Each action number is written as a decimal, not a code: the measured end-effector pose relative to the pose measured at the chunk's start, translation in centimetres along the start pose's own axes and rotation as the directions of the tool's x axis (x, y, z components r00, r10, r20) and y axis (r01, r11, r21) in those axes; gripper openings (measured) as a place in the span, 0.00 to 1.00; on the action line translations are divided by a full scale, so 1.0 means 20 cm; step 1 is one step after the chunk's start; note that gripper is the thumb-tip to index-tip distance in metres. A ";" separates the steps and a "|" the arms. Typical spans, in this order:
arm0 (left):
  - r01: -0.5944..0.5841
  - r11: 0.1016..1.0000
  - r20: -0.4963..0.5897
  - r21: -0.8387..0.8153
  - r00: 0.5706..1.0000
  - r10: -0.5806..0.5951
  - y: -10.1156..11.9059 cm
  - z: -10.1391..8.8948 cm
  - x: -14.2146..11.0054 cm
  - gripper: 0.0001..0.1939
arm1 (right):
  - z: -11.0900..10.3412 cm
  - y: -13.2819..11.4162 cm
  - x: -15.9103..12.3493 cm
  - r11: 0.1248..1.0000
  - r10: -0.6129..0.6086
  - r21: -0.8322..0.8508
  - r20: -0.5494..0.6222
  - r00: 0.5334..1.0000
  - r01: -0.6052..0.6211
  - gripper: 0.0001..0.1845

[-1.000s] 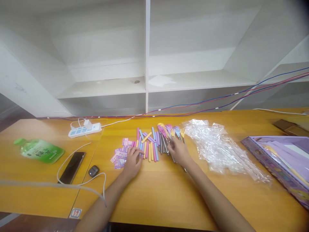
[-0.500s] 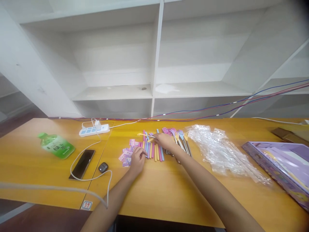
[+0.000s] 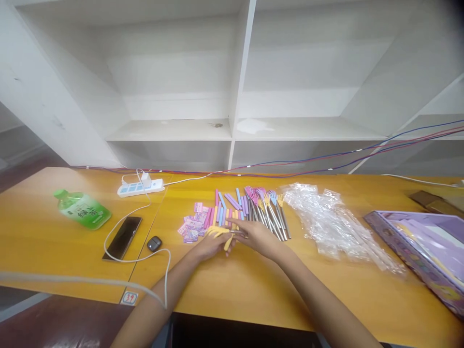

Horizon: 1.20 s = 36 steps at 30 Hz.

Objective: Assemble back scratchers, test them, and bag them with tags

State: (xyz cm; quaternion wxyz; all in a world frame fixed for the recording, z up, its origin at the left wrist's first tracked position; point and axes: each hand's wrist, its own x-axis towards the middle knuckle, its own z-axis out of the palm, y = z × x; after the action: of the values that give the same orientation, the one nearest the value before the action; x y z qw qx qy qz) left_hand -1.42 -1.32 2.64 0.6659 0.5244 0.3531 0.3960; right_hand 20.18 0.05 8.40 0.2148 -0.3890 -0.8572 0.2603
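Note:
My right hand [image 3: 258, 238] is closed on the metal rod of a back scratcher. The back scratcher's yellow claw head [image 3: 217, 231] points left, over my left hand. My left hand [image 3: 209, 246] is closed around a short yellow handle tube [image 3: 228, 243], close beside the rod. Whether tube and rod touch I cannot tell. Just beyond my hands lie several pink, yellow, blue and purple handle tubes [image 3: 232, 200], partly hidden by my fingers. To their right is a bunch of back scratchers [image 3: 273, 217] with coloured claw heads and metal rods. Small printed cards [image 3: 191, 228] lie by my left hand.
Clear plastic bags [image 3: 326, 224] are piled to the right, with a purple box [image 3: 416, 246] beyond them. On the left are a green bottle [image 3: 85, 211], a phone [image 3: 123, 238], a small black device [image 3: 154, 243], a power strip [image 3: 139, 187] and a loose white cable.
My right hand has drawn the yellow back scratcher back toward me, off the tubes. My left hand has moved nearer to me and now holds a yellow tube beside it.

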 end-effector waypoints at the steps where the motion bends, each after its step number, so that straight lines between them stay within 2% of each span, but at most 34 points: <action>1: 0.037 0.999 0.036 -0.032 0.999 -0.036 0.00 0.00 0.00 0.22 | -0.01 0.02 -0.01 0.995 0.058 0.089 -0.029 0.998 -0.055 0.28; 4: 0.131 0.980 0.101 -0.147 0.988 -0.117 0.00 -0.01 0.00 0.18 | -0.02 0.09 -0.03 0.899 0.247 0.411 -0.187 0.951 -0.153 0.28; 7: 0.152 0.982 0.103 -0.113 0.985 -0.141 0.00 -0.01 0.00 0.15 | 0.01 0.18 -0.02 0.763 0.399 0.639 -0.347 0.848 -0.097 0.33; 9: 0.146 0.989 0.117 -0.014 0.983 -0.143 0.00 0.00 -0.01 0.18 | 0.05 0.23 -0.01 0.662 0.477 0.748 -0.373 0.796 -0.046 0.34; 11: 0.107 0.990 0.101 0.092 0.988 -0.116 0.00 0.01 -0.01 0.21 | 0.09 0.26 -0.01 0.499 0.536 0.866 -0.338 0.774 0.032 0.32; 13: 0.061 0.983 0.058 0.173 0.996 -0.072 0.00 0.01 -0.01 0.22 | 0.12 0.27 -0.01 0.331 0.551 0.938 -0.283 0.785 0.106 0.29; 15: 0.028 0.970 0.009 0.241 0.999 -0.031 0.01 0.02 0.00 0.24 | 0.15 0.27 -0.02 0.252 0.529 0.959 -0.250 0.811 0.132 0.25; 18: -0.012 0.933 -0.050 0.359 0.998 0.032 0.01 0.01 0.01 0.24 | 0.17 0.25 -0.03 0.268 0.516 0.956 -0.250 0.820 0.122 0.24; 23: -0.072 0.857 -0.059 0.509 0.991 0.118 0.03 -0.01 0.03 0.21 | 0.18 0.25 -0.05 0.344 0.554 0.935 -0.277 0.785 0.087 0.24; 30: -0.095 0.847 -0.072 0.523 0.985 0.155 0.04 -0.02 0.04 0.18 | 0.15 0.23 -0.06 0.480 0.555 0.877 -0.319 0.768 0.018 0.26; 33: -0.099 0.840 -0.083 0.534 0.982 0.168 0.04 -0.01 0.04 0.18 | 0.14 0.23 -0.06 0.513 0.545 0.859 -0.328 0.772 0.002 0.26; 36: -0.104 0.824 -0.087 0.556 0.979 0.182 0.05 -0.01 0.03 0.17 | 0.13 0.22 -0.06 0.512 0.521 0.859 -0.310 0.796 0.000 0.27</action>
State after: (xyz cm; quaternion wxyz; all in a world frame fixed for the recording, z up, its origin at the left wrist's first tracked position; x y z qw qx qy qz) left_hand -1.41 -0.55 3.51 0.4302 0.6900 0.4560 0.3618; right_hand 21.81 0.95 3.40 0.5561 -0.4278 -0.4630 0.5417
